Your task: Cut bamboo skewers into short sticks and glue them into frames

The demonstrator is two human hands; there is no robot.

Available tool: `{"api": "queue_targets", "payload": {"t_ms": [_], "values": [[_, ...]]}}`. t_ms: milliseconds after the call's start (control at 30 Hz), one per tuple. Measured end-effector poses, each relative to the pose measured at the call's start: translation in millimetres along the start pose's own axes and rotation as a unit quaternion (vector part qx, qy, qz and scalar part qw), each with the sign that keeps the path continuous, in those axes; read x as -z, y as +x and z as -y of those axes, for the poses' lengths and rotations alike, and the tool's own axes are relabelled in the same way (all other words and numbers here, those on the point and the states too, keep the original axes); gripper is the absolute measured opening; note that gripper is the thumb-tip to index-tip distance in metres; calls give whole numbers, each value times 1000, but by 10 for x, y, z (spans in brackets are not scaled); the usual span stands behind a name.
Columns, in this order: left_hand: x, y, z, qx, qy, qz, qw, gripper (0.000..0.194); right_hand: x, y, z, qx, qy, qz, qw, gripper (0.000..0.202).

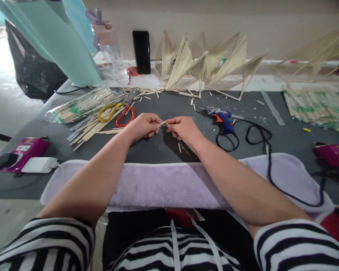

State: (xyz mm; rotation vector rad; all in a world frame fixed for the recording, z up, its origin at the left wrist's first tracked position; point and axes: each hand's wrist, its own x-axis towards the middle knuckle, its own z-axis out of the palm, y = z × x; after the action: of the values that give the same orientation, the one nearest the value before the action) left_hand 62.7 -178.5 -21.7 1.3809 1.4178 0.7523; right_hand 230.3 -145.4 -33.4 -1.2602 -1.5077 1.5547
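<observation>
Over the dark grey tabletop, my left hand and my right hand face each other, a small gap between their fingertips. Both are closed in a pinch. Between them shows a short bit of pale wooden sticks, meeting in a small peak; most of their length is hidden by my fingers. Left of my left hand lie loose wooden sticks and scissors with one yellow and one red handle. A blue glue gun with an orange trigger rests beyond my right hand.
Fan-shaped stick structures stand along the wall beside a black phone and a bottle. Packs of sticks lie left and right. A black cable crosses the lilac towel. Magenta power sockets sit left.
</observation>
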Motion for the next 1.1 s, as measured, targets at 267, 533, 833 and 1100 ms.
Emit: {"api": "queue_targets", "payload": {"t_ms": [267,533,833,1100], "values": [[-17,30,22,-53,51,-14,997,17,12,31,-17,0,-7,0,1000,16],[30,13,-9,-45,53,10,998,19,3,25,-48,29,-48,-1,998,17],[10,8,-11,-30,47,-8,998,20,-10,10,-19,25,-53,-2,998,20],[1,18,2,-38,37,-12,999,22,1,28,-21,19,-38,-4,999,19]]}}
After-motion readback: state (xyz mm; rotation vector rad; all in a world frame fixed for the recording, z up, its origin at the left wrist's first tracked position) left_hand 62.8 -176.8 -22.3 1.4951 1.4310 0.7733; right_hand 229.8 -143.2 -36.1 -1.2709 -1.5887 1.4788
